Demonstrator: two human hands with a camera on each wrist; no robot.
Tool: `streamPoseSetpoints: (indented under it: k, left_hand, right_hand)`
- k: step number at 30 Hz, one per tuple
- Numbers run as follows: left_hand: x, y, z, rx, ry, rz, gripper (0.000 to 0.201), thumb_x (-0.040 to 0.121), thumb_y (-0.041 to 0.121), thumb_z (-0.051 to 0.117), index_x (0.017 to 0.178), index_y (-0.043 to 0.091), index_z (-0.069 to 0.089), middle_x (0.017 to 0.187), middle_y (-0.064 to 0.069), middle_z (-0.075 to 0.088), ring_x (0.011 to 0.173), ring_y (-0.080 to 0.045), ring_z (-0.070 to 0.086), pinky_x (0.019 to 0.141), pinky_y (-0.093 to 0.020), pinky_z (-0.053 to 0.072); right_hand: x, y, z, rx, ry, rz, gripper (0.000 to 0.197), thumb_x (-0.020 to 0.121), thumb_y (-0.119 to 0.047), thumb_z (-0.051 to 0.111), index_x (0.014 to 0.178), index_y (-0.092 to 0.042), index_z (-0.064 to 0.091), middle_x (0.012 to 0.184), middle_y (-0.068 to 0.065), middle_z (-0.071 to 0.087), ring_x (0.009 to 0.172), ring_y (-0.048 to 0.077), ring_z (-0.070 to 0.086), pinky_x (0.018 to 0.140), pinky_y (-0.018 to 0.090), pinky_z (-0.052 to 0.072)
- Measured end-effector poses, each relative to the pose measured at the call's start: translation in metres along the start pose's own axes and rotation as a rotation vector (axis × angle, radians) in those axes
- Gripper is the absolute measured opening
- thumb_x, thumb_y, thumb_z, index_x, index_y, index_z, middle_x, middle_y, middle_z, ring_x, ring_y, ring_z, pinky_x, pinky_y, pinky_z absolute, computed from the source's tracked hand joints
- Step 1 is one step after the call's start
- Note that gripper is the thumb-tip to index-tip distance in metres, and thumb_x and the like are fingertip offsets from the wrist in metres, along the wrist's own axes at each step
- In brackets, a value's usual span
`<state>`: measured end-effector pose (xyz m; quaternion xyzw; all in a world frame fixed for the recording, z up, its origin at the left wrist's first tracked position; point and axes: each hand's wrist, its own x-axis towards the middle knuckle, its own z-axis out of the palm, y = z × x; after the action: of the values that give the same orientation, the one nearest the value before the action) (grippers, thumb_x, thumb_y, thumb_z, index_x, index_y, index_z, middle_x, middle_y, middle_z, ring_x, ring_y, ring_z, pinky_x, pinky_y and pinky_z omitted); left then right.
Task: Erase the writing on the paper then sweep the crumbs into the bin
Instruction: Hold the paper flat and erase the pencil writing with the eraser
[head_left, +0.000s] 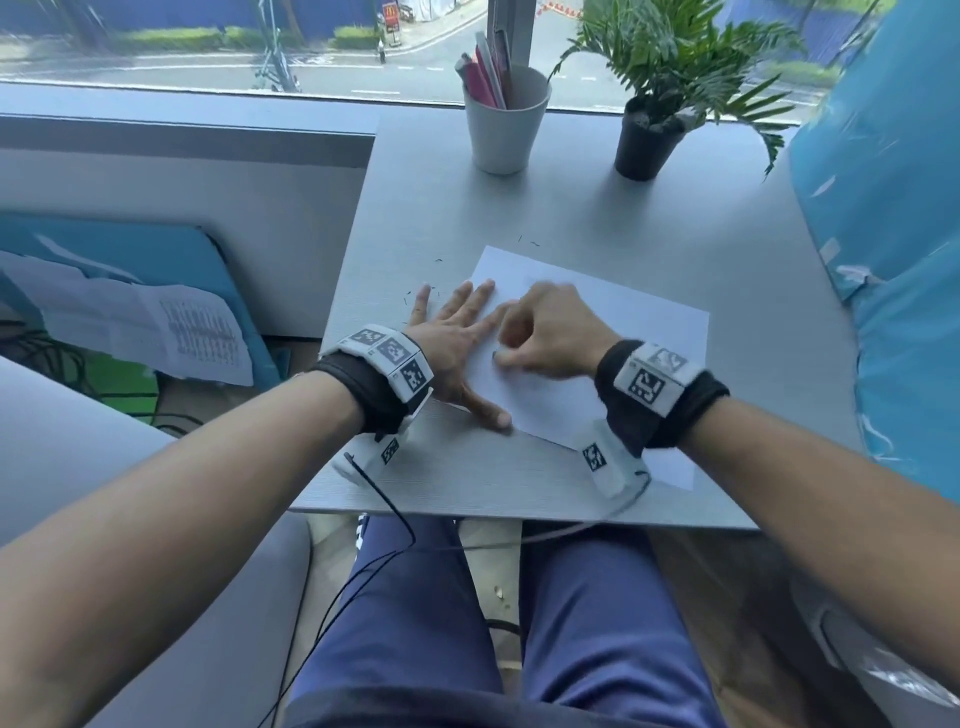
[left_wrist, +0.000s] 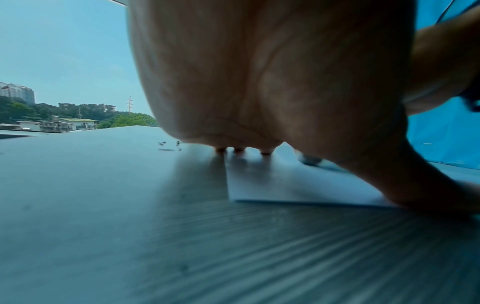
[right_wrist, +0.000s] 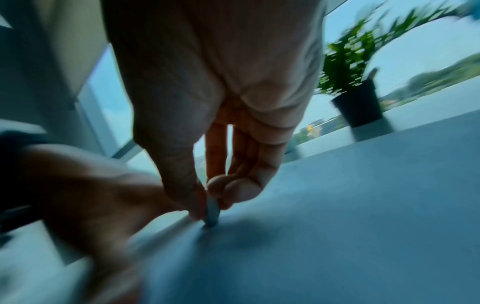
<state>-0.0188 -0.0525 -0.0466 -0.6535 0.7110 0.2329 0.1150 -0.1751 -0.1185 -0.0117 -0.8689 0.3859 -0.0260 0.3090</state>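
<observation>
A white sheet of paper lies tilted on the grey table. My left hand lies flat with fingers spread on the sheet's left edge, thumb on its near edge. My right hand pinches a small grey eraser between thumb and fingers, its tip pressed on the paper. In the left wrist view the fingertips press on the paper. Dark eraser crumbs lie on the table left of the sheet; the crumbs also show there. No bin is visible.
A white cup with pens and a potted plant stand at the table's far edge by the window. Blue plastic sheeting hangs at the right. Papers on a blue board lie on the floor to the left.
</observation>
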Motion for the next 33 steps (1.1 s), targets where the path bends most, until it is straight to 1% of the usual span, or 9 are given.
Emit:
streamPoseSetpoints:
  k: [3, 5, 7, 11, 15, 20, 25, 29, 33]
  left_hand:
    - [0.0, -0.001, 0.0, -0.02, 0.002, 0.003, 0.152, 0.047, 0.092, 0.065, 0.154, 0.029, -0.024, 0.159, 0.001, -0.035, 0.145, -0.021, -0.033, 0.115, -0.06, -0.018]
    - [0.0, -0.001, 0.0, -0.039, 0.002, 0.005, 0.154, 0.046, 0.093, 0.065, 0.154, 0.028, -0.023, 0.159, 0.002, -0.034, 0.145, -0.02, -0.033, 0.115, -0.06, -0.019]
    - [0.0, -0.001, 0.0, -0.04, 0.004, 0.004, 0.155, 0.045, 0.094, 0.065, 0.154, 0.027, -0.024, 0.159, 0.003, -0.034, 0.145, -0.019, -0.033, 0.115, -0.059, -0.02]
    - [0.0, -0.002, 0.002, -0.045, 0.028, 0.009, 0.157, 0.044, 0.094, 0.064, 0.154, 0.026, -0.024, 0.159, 0.005, -0.034, 0.145, -0.016, -0.033, 0.115, -0.056, -0.021]
    - [0.001, -0.002, 0.001, -0.035, 0.026, 0.006, 0.157, 0.043, 0.095, 0.063, 0.155, 0.025, -0.023, 0.16, 0.004, -0.032, 0.146, -0.017, -0.031, 0.115, -0.059, -0.02]
    - [0.001, -0.003, 0.001, -0.029, 0.031, 0.013, 0.159, 0.042, 0.095, 0.061, 0.154, 0.021, -0.024, 0.16, 0.003, -0.032, 0.146, -0.018, -0.031, 0.116, -0.059, -0.017]
    - [0.001, -0.002, 0.001, -0.04, 0.024, 0.017, 0.157, 0.044, 0.094, 0.063, 0.155, 0.023, -0.022, 0.161, 0.003, -0.031, 0.147, -0.018, -0.03, 0.115, -0.059, -0.018]
    - [0.001, -0.004, 0.003, -0.05, 0.04, 0.018, 0.157, 0.044, 0.093, 0.065, 0.154, 0.025, -0.025, 0.159, 0.005, -0.033, 0.145, -0.016, -0.032, 0.116, -0.058, -0.018]
    - [0.003, -0.003, 0.003, -0.031, 0.026, 0.01, 0.156, 0.045, 0.093, 0.065, 0.155, 0.025, -0.022, 0.16, 0.005, -0.032, 0.146, -0.018, -0.03, 0.115, -0.06, -0.017]
  right_hand:
    - [-0.004, 0.0, 0.001, -0.031, -0.11, -0.044, 0.014, 0.069, -0.021, 0.078, 0.058, -0.021, 0.07, 0.053, -0.016, 0.058, 0.047, -0.009, 0.052, 0.049, 0.007, 0.036]
    - [0.012, 0.013, -0.014, 0.051, 0.028, 0.048, 0.011, 0.068, -0.023, 0.08, 0.071, -0.014, 0.077, 0.062, -0.01, 0.068, 0.047, -0.009, 0.054, 0.053, 0.007, 0.04]
    - [0.016, 0.011, -0.015, 0.071, 0.085, 0.081, 0.009, 0.067, -0.02, 0.078, 0.066, -0.013, 0.074, 0.061, -0.007, 0.068, 0.045, -0.005, 0.053, 0.056, 0.013, 0.043]
    - [-0.002, -0.004, 0.0, 0.008, -0.116, -0.05, 0.016, 0.069, -0.016, 0.076, 0.056, -0.019, 0.068, 0.051, -0.012, 0.058, 0.044, -0.005, 0.049, 0.049, 0.01, 0.037]
    - [0.027, 0.017, -0.02, 0.099, 0.129, 0.129, 0.009, 0.066, -0.022, 0.079, 0.071, -0.015, 0.078, 0.059, -0.008, 0.068, 0.046, -0.007, 0.054, 0.05, 0.005, 0.039]
    - [0.009, 0.0, -0.002, 0.016, -0.061, -0.008, 0.008, 0.068, -0.019, 0.078, 0.064, -0.014, 0.073, 0.05, -0.009, 0.06, 0.045, 0.0, 0.051, 0.052, 0.013, 0.042]
    - [0.033, 0.016, -0.021, 0.056, 0.129, 0.115, 0.007, 0.069, -0.022, 0.077, 0.071, -0.015, 0.077, 0.06, -0.006, 0.067, 0.045, -0.005, 0.055, 0.061, 0.016, 0.047]
    - [0.007, -0.002, -0.002, -0.016, -0.091, -0.031, 0.014, 0.069, -0.017, 0.077, 0.058, -0.019, 0.068, 0.054, -0.009, 0.06, 0.044, -0.001, 0.05, 0.048, 0.009, 0.037]
    - [0.029, 0.018, -0.021, 0.073, 0.12, 0.089, 0.01, 0.068, -0.023, 0.08, 0.074, -0.014, 0.078, 0.06, -0.006, 0.067, 0.045, -0.005, 0.054, 0.055, 0.013, 0.043]
